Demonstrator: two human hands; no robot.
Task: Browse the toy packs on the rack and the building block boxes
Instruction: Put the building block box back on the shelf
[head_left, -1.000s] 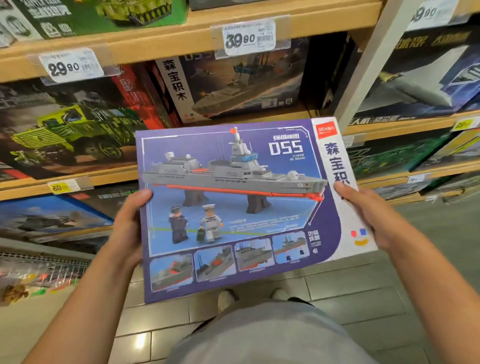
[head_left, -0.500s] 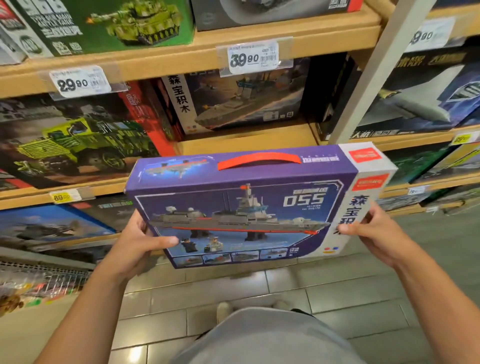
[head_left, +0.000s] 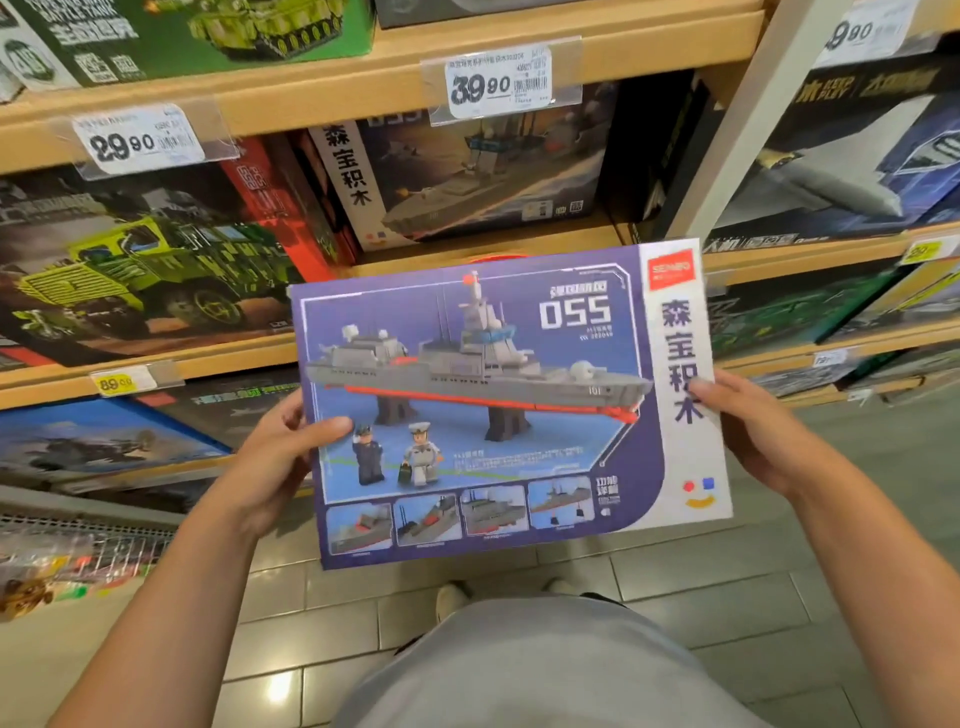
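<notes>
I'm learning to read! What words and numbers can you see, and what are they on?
"055": box, front.
"101": ship's bow on the box.
"森宝积木": box's white strip.
"39 90": price tag.
"29 90": left tag.
"89": yellow tag.
Red logo and small print: too blurred.

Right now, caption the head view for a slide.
Both hands, left hand and right hand, hold a purple warship block box before toy shelves.
</notes>
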